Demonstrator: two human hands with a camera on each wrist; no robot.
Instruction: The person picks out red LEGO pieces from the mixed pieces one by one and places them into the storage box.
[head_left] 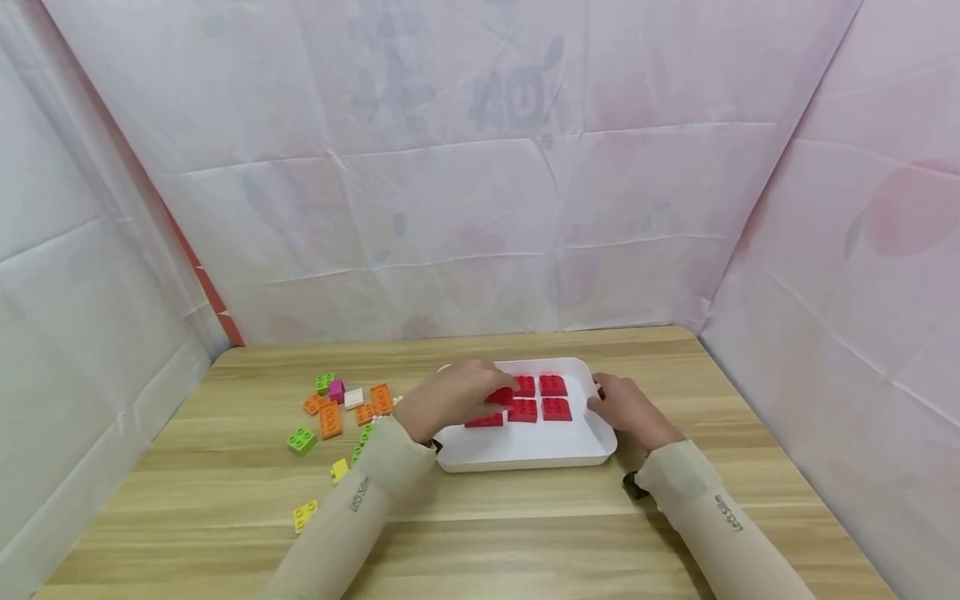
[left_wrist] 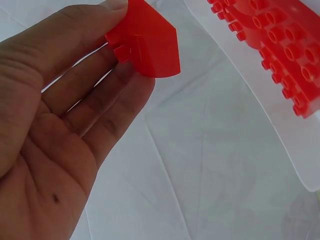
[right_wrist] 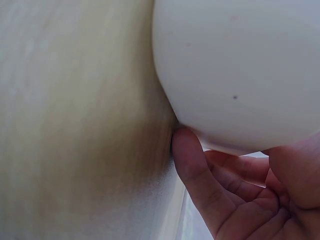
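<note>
Over the left part of a white tray [head_left: 525, 452], my left hand [head_left: 453, 396] pinches a red toy brick [left_wrist: 157, 45] between thumb and fingers. Several red toy bricks [head_left: 556, 408] sit in the tray in rows, studs up; the left hand partly covers those at the left. At the tray's right side, my right hand [head_left: 628, 408] grips the rim. In the right wrist view, the fingers [right_wrist: 190, 155] curl at the tray's edge, and the white tray wall [right_wrist: 235, 65] fills the upper right.
Left of the tray, loose toy bricks lie on the wooden table [head_left: 525, 542]: green [head_left: 302, 441], orange [head_left: 330, 419], yellow [head_left: 305, 516], white [head_left: 354, 397] and magenta [head_left: 337, 391]. The left forearm partly hides some of them. Pale cloth walls [head_left: 465, 208] enclose the table's back and sides.
</note>
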